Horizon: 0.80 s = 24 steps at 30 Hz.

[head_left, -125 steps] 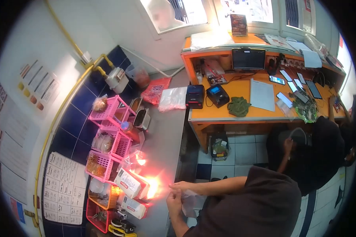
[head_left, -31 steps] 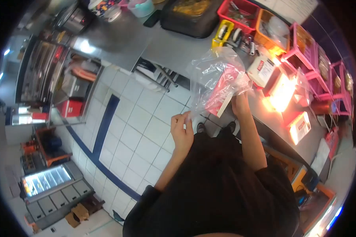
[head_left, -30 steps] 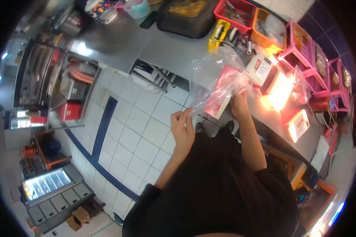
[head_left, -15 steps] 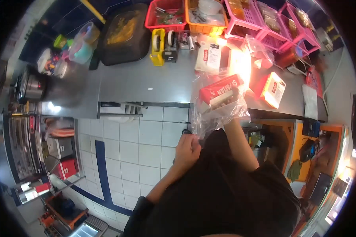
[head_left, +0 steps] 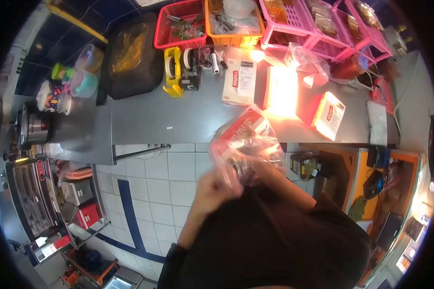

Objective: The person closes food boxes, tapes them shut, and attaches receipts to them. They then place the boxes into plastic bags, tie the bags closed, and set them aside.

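Note:
A red and white box [head_left: 243,126] is inside a clear plastic bag [head_left: 273,150], held up in front of me near the counter's front edge. Through the film my right hand [head_left: 251,155] shows closed on the box; its fingers are partly hidden by the creased plastic. My left hand [head_left: 213,193] is closed round the gathered lower end of the bag and slightly blurred by motion. Beyond the bag, a similar white box [head_left: 230,83] with a red label lies on the counter. Another labelled box [head_left: 330,115] lies further right.
On the grey counter [head_left: 188,113] stand a yellow tape dispenser [head_left: 172,72] and a black one [head_left: 191,72]. Behind them are a red basket [head_left: 181,43], an orange basket [head_left: 234,38] and pink racks [head_left: 289,26]. Strong light glares off a box [head_left: 280,91].
The bagged box has moved left and toward me, and tilted more steeply. My left hand has come up slightly, and my right hand has drawn in with the box. The view has shifted.

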{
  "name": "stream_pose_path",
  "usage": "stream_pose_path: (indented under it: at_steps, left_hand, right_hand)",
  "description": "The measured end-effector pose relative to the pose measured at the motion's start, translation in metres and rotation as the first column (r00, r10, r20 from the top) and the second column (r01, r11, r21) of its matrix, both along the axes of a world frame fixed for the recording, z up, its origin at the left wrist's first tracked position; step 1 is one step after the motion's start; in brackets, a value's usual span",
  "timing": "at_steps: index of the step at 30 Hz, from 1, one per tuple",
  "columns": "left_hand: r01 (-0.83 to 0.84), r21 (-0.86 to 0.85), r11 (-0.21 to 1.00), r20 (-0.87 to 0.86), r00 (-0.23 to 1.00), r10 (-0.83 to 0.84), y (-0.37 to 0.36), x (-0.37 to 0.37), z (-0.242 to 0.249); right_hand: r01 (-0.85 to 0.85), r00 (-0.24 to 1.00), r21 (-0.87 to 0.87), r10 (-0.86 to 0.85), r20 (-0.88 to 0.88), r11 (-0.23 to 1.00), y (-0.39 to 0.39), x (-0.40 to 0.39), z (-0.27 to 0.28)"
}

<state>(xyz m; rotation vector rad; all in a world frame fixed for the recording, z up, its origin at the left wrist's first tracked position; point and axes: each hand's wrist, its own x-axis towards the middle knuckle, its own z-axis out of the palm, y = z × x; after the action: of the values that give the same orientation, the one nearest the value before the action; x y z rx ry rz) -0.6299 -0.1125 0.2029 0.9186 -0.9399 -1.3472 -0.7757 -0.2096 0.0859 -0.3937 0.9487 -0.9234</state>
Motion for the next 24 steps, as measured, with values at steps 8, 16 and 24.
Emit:
stream_pose_path:
  at_steps: [8, 16, 24]
  left_hand:
    - [-0.6, 0.335, 0.727, -0.204, 0.707, 0.677, -0.065, 0.048, 0.009]
    - [-0.392, 0.32, 0.863, -0.266, 0.836, 0.479, -0.052, 0.062, 0.003]
    - [-0.365, 0.334, 0.869, -0.251, 0.854, 0.455, -0.049, 0.102, -0.001]
  right_hand:
    - [-0.732, 0.671, -0.101, 0.69, -0.271, 0.673, -0.054, -0.021, 0.061]
    - [-0.495, 0.056, -0.053, -0.029, -0.998, 0.867, -0.218, -0.05, 0.065]
    - [-0.453, -0.247, 0.208, 0.103, -0.964, 0.867, -0.231, -0.034, 0.004]
